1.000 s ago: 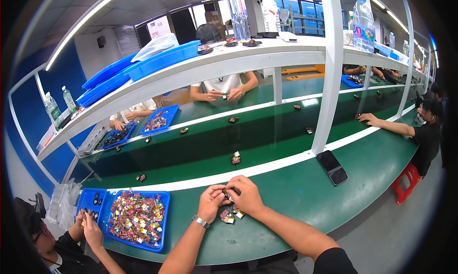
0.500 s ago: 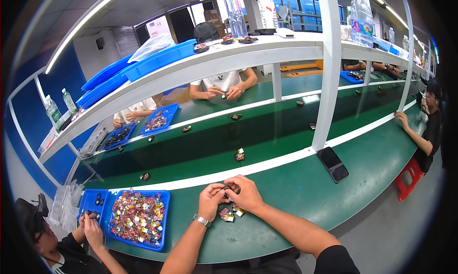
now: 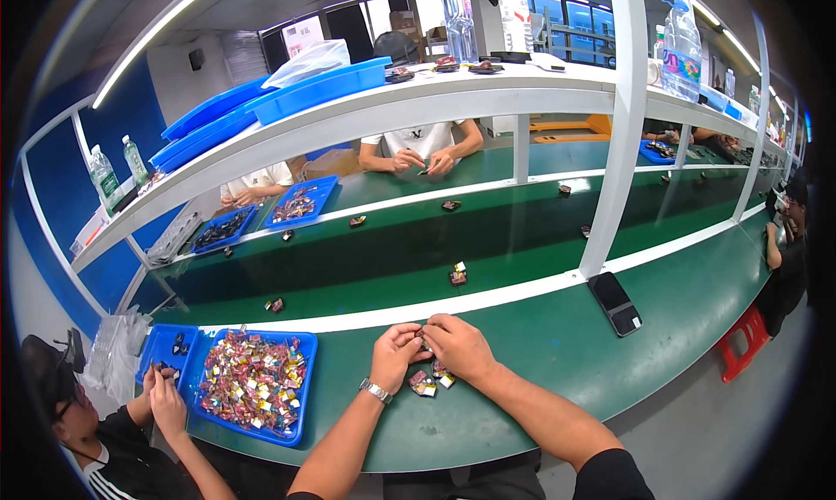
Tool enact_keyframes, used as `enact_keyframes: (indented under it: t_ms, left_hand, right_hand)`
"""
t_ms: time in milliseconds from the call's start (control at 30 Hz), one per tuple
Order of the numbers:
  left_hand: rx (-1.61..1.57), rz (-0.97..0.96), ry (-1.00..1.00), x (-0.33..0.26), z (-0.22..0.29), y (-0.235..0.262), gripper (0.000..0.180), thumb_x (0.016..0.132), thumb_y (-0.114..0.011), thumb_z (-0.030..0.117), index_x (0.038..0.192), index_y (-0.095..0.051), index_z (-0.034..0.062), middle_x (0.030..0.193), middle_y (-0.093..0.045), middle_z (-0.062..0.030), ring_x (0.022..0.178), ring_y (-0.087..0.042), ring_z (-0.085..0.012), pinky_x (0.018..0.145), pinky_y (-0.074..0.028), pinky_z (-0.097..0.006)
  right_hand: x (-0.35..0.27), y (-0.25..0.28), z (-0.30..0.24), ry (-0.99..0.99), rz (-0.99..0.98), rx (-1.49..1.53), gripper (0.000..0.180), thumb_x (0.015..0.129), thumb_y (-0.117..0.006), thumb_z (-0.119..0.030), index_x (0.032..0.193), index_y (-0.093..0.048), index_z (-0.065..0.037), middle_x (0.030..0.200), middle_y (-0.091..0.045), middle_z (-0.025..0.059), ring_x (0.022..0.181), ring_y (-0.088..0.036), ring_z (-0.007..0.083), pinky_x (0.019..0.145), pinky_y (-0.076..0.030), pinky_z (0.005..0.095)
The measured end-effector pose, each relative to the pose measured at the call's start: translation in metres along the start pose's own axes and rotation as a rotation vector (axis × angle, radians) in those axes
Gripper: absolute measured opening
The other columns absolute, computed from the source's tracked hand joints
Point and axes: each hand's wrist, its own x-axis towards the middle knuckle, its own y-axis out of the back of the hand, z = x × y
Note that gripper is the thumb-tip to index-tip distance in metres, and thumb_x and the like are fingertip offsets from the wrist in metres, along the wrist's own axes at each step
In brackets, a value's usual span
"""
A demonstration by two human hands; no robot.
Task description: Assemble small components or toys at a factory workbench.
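My left hand [image 3: 399, 355] and my right hand [image 3: 459, 348] meet over the near green worktop, fingers closed in a pinch around a small dark electronic part [image 3: 425, 345]. The fingers cover most of it, so its exact kind is hidden. Just below them lie small electronic assemblies [image 3: 422, 384] with reddish, yellow and white patches, one partly beneath my right hand. To my left, a blue tray [image 3: 306, 394] holds a heap of similar small assemblies [image 3: 252, 382].
A black phone [image 3: 615, 304] lies to the right by a white post [image 3: 612, 152]. Beyond the white rail, assemblies [image 3: 458, 274] sit spaced along the green belt [image 3: 383, 278]. A co-worker [image 3: 113, 430] works at far left beside another blue tray [image 3: 165, 339]. Overhead runs a white shelf [image 3: 374, 108].
The view has shifted slightly, so the scene sits a little farther right. Both my hands stay together on the small part with a small finger shift. The far-right person's arm has drawn back.
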Motion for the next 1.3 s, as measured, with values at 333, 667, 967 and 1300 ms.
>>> enact_keyframes:
  t_ms: [333,667,967,1300]
  left_hand:
    - [0.090,0.027,0.023,-0.0007,-0.0023,-0.0056,0.022,0.092,-0.054,-0.003,0.114,-0.053,-0.0058,0.101,-0.065,-0.0123,0.088,-0.066,-0.0166,0.075,-0.061,-0.030]
    - [0.094,0.050,0.039,-0.0003,0.0002,-0.0036,0.019,0.093,-0.053,-0.004,0.112,-0.053,-0.0051,0.102,-0.065,-0.0121,0.089,-0.066,-0.0170,0.077,-0.060,-0.030]
    - [0.094,0.059,0.046,-0.0008,-0.0002,-0.0049,0.019,0.093,-0.053,-0.004,0.111,-0.054,-0.0052,0.101,-0.065,-0.0121,0.088,-0.066,-0.0173,0.077,-0.060,-0.030]
    - [0.144,0.056,0.061,-0.0002,0.0002,-0.0059,0.019,0.093,-0.052,-0.004,0.112,-0.054,-0.0053,0.101,-0.065,-0.0125,0.090,-0.066,-0.0168,0.077,-0.060,-0.029]
  right_hand:
    - [-0.0053,-0.0086,-0.0015,0.033,-0.167,-0.268,0.009,0.081,-0.061,-0.012,0.084,-0.060,-0.003,0.091,-0.057,0.0069,0.076,-0.064,0.0229,0.059,-0.056,0.0343]
    - [-0.0013,-0.0077,-0.0043,0.147,-0.176,-0.358,0.011,0.076,-0.060,-0.010,0.083,-0.058,-0.003,0.085,-0.054,0.0076,0.074,-0.063,0.0206,0.059,-0.056,0.0321]
    - [-0.0010,-0.0089,-0.0006,0.128,-0.165,-0.332,0.009,0.079,-0.062,-0.013,0.081,-0.060,-0.005,0.088,-0.057,0.0061,0.076,-0.062,0.0214,0.060,-0.055,0.0333]
    - [-0.0008,-0.0049,-0.0008,0.050,-0.060,-0.158,0.010,0.076,-0.063,-0.011,0.084,-0.061,-0.004,0.089,-0.058,0.0066,0.083,-0.061,0.0232,0.069,-0.054,0.0361]
